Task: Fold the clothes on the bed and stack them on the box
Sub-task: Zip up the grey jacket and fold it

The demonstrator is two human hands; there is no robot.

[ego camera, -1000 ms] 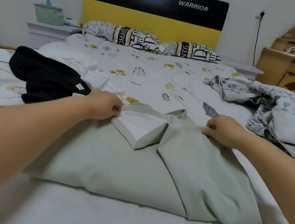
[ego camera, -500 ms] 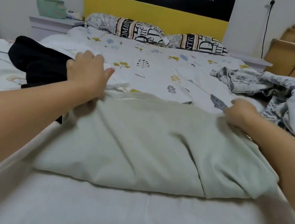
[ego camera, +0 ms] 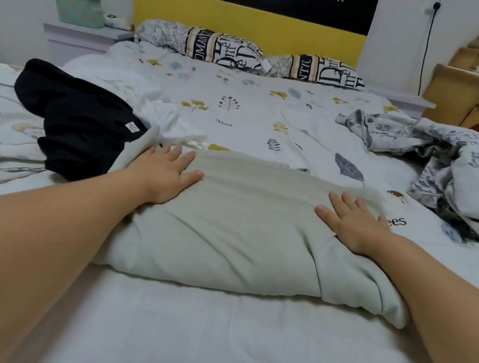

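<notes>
Your left hand (ego camera: pixel 166 173) and right hand (ego camera: pixel 352 220) lay flat, fingers straight, well apart, pressing the folded green garment (ego camera: pixel 243 229) on the bed (ego camera: pixel 206 334). A black garment (ego camera: pixel 83 123) lay just beside it, at the left. On the nightstand (ego camera: pixel 79 34), a green tissue holder (ego camera: pixel 78 8) showed a blue tissue at its top.

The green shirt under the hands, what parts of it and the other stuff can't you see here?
- Green shirt, head view: its sleeves and collar are folded inside; the left hand and right hand cover parts of the top.
- Black garment: bunched up, so its type is unclear; its tag is too small to read.
- The box for stacking: not in view.
- Headboard: top cut off by the frame's edge.
</notes>
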